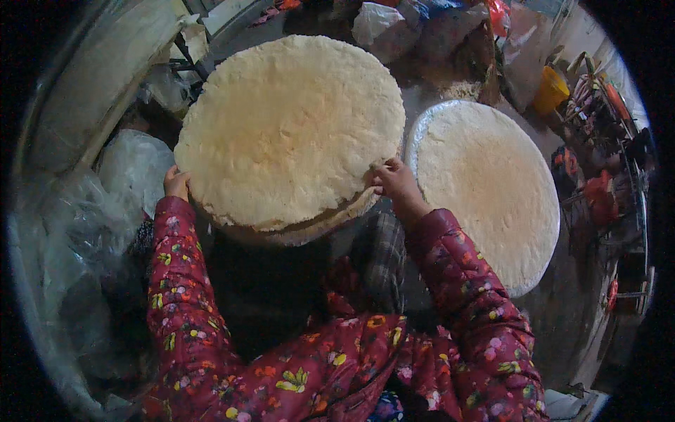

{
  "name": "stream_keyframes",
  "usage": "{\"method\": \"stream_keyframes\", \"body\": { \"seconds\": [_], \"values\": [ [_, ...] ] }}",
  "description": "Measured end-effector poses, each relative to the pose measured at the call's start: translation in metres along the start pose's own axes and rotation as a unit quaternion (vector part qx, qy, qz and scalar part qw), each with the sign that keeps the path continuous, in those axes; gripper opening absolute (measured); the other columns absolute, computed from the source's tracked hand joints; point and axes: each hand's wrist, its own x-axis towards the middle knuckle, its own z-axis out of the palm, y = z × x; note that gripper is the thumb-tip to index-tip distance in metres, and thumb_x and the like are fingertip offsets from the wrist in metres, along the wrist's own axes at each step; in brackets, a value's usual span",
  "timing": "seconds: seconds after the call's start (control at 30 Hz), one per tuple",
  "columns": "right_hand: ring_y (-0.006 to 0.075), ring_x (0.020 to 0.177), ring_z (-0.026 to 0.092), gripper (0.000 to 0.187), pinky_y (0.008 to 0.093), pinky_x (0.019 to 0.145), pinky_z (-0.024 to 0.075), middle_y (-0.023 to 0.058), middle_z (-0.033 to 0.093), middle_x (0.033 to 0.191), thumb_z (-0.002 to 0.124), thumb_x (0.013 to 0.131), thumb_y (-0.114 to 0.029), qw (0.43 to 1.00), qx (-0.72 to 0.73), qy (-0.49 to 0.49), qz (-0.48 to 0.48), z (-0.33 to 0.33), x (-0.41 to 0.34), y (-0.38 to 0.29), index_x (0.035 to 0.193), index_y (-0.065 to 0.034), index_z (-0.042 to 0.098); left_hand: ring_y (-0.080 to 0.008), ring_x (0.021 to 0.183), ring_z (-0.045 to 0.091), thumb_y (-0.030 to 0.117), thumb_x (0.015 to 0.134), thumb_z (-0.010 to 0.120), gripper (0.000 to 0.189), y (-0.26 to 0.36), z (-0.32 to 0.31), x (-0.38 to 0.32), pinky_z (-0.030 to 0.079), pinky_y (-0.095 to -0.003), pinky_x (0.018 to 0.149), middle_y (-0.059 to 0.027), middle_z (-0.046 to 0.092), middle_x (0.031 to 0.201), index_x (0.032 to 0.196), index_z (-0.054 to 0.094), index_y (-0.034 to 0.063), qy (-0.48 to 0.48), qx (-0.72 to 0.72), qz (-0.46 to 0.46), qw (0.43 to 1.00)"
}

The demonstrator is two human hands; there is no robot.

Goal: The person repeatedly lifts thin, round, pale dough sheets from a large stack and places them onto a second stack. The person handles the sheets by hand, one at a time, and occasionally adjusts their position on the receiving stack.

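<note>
A large round sheet of pale, dough-like material (290, 126) lies before me on a thick round base (311, 237), browner toward its middle and ragged at the rim. At its left edge, my left hand (176, 183) grips the rim, the fingers partly hidden. My right hand (394, 182) pinches the lower right edge between thumb and fingers, where the rim is raised and bent. Along the near side a dark gap shows between the sheet and the layer below. Just right of my right hand, apart from the sheet, is a second pale disc (490, 184).
Shiny clear wrapping (422, 124) edges the second disc. Clear plastic bags (137, 158) are heaped at the left beside a long board (100, 79). White bags (377, 24) stand at the back. A yellow container (551, 89) and assorted clutter line the right side.
</note>
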Motion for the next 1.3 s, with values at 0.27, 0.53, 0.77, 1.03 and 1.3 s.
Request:
{"method": "stream_keyframes", "body": {
  "seconds": [0.27, 0.53, 0.77, 1.03, 1.3],
  "values": [
    [0.0174, 0.092, 0.06, 0.053, 0.0305, 0.073, 0.0494, 0.0069, 0.059, 0.114, 0.068, 0.093, -0.033, 0.994, 0.005, 0.107, 0.01, -0.024, -0.005, 0.016, 0.131, -0.0014, 0.048, -0.0218, 0.1, 0.061, -0.006, 0.079, 0.065, 0.066, 0.001, 0.025, -0.027, 0.05, -0.031, 0.08, -0.0127, 0.058, 0.12, 0.14, 0.042, 0.0002, 0.045, 0.067, 0.022, 0.996],
    [0.0057, 0.065, 0.051, 0.026, 0.0218, 0.055, 0.0412, -0.0024, 0.056, 0.079, 0.066, 0.094, -0.032, 0.986, 0.149, -0.052, 0.047, -0.01, -0.003, 0.014, 0.099, -0.0083, 0.057, -0.02, 0.108, 0.057, 0.002, 0.083, 0.069, 0.048, -0.011, -0.006, -0.111, 0.044, -0.0367, 0.092, -0.0055, 0.058, 0.12, 0.128, 0.053, 0.0081, 0.154, -0.062, 0.056, 0.985],
    [0.0079, 0.066, 0.053, 0.02, 0.0234, 0.059, 0.0408, -0.004, 0.059, 0.079, 0.067, 0.093, -0.031, 0.988, 0.147, -0.019, 0.053, -0.004, -0.002, 0.008, 0.097, -0.0119, 0.063, -0.0159, 0.105, 0.058, 0.001, 0.085, 0.069, 0.038, 0.002, 0.026, -0.189, 0.045, -0.0312, 0.089, -0.0038, 0.06, 0.116, 0.119, 0.055, 0.0093, 0.133, -0.071, 0.066, 0.986],
    [0.0115, 0.075, 0.059, 0.027, 0.0262, 0.065, 0.0463, 0.0003, 0.065, 0.088, 0.07, 0.091, -0.031, 0.988, 0.147, -0.054, 0.012, -0.003, 0.005, 0.0, 0.103, -0.007, 0.065, -0.0129, 0.101, 0.057, 0.001, 0.089, 0.065, 0.032, 0.013, 0.073, -0.251, 0.046, -0.0294, 0.087, -0.0036, 0.059, 0.115, 0.119, 0.054, 0.0078, 0.095, -0.07, 0.102, 0.988],
    [0.018, 0.085, 0.064, 0.041, 0.0324, 0.076, 0.0539, 0.0065, 0.064, 0.093, 0.075, 0.088, -0.029, 0.985, 0.157, -0.058, 0.047, 0.015, -0.008, -0.027, 0.115, -0.0022, 0.061, -0.0221, 0.122, 0.049, 0.001, 0.09, 0.057, 0.039, 0.026, 0.081, -0.294, 0.036, -0.0363, 0.108, -0.0119, 0.053, 0.128, 0.128, 0.05, 0.0026, 0.121, 0.048, 0.191, 0.973]
  ]
}}
